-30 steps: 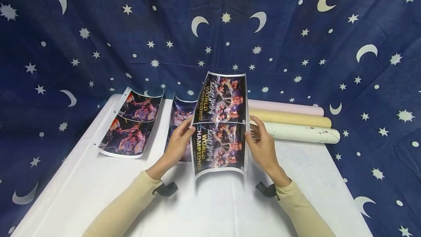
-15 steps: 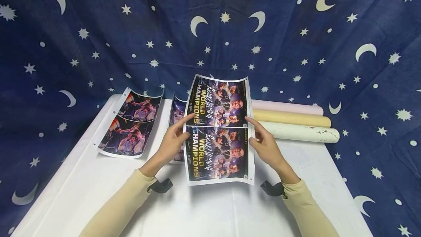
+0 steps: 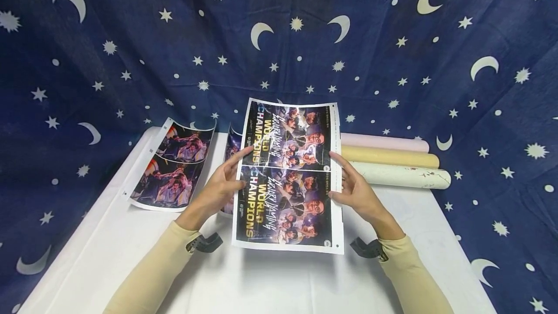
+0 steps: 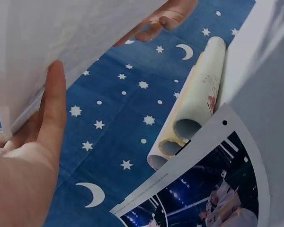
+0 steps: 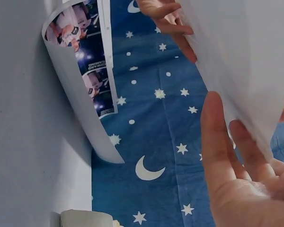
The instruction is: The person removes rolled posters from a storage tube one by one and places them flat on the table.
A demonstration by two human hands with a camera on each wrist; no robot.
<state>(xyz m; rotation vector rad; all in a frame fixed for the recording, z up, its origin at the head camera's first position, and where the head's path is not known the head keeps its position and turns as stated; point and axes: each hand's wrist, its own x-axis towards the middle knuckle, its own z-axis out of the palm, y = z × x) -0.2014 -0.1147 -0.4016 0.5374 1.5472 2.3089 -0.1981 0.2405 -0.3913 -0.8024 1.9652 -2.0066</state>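
A glossy poster sheet (image 3: 285, 202) printed with the same picture twice, lettered WORLD CHAMPIONS, is held up above the white table. My left hand (image 3: 212, 194) pinches its left edge, thumb in front and fingers behind. On the opposite edge, my right hand (image 3: 364, 196) grips it the same way. Both wrist views show the sheet's plain white back (image 4: 52, 33). Partly hidden behind the held poster lies another printed sheet (image 3: 233, 147). Further left, a third curled sheet (image 3: 176, 173) with two stage pictures rests on the table.
Three paper rolls lie at the back right: pink (image 3: 388, 143), yellow (image 3: 396, 158) and white with a floral pattern (image 3: 405, 176). A blue cloth (image 3: 375, 71) with moons and stars hangs behind the white table (image 3: 279, 290).
The held poster has shifted left and closer, and turned flatter toward the camera, so more of its face shows. Both hands have moved slightly apart with it. The other sheets and rolls stay put.
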